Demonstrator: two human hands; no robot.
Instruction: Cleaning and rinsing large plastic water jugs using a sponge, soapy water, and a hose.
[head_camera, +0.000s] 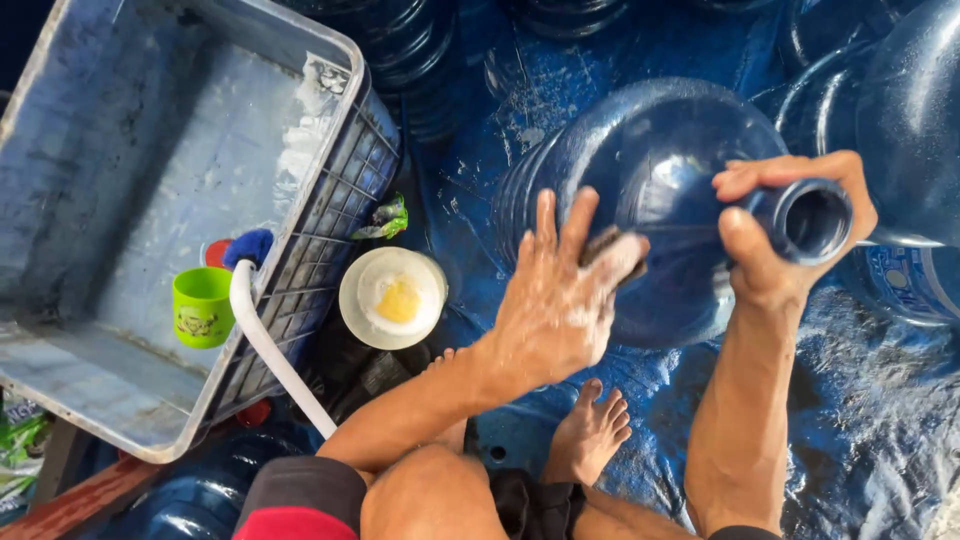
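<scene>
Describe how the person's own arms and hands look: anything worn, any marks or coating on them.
Both arms are bare, with no sleeves, gloves, watch or rings visible. The left hand is wet and covered with white soapy foam across its back and fingers. The right hand looks wet but carries little foam. Both forearms are lean, with no markings visible.

The big bottle (650, 200) lies on its side on the tarp (880, 400), neck to the right. The right hand (790, 235) is around the neck — the left hand (560, 300) lies on the bottle's side. Left of them sits a round lid (392, 297), then the crate (150, 200) — a cup (202, 306) inside its near wall.
</scene>
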